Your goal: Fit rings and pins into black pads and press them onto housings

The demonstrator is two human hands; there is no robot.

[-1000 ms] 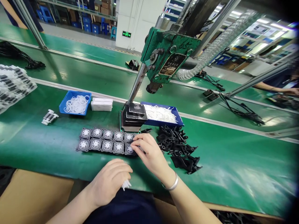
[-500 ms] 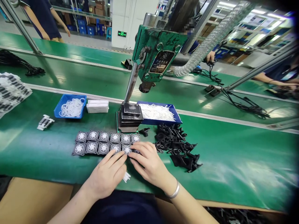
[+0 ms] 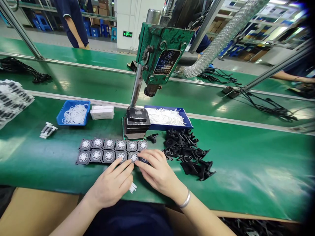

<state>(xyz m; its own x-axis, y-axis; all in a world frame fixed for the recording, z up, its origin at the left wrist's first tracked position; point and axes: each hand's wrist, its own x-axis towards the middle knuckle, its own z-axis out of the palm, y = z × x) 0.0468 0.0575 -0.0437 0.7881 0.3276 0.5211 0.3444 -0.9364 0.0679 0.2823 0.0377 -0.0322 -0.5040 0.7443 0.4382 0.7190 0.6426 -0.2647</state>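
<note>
Two touching rows of square black pieces with white swirl discs [image 3: 109, 156] lie flat before me. My left hand [image 3: 112, 183] reaches in from the left, its curved fingertips on the front row. White strips [image 3: 133, 187] stick out beneath its thumb side; whether it grips them is hidden. My right hand [image 3: 159, 172], with a metal bracelet [image 3: 186, 199] at the wrist, bends over the row's right end. Its fingertips close in at the same swirl disc [image 3: 134, 157], close to the left fingertips. Anything pinched in either hand is too small to make out.
Behind the rows stands a green hand press [image 3: 164, 49] on a black base [image 3: 136, 124]. Blue trays hold white rings [image 3: 75, 114] and white strips [image 3: 166, 117]. Black moulded parts [image 3: 184, 147] are piled right; a white block [image 3: 102, 112] sits back left. Co-workers stand beyond.
Both hands stay at the same swirl disc, with only slight finger movement. The view has shifted slightly. In the background, a person at the left has moved right.
</note>
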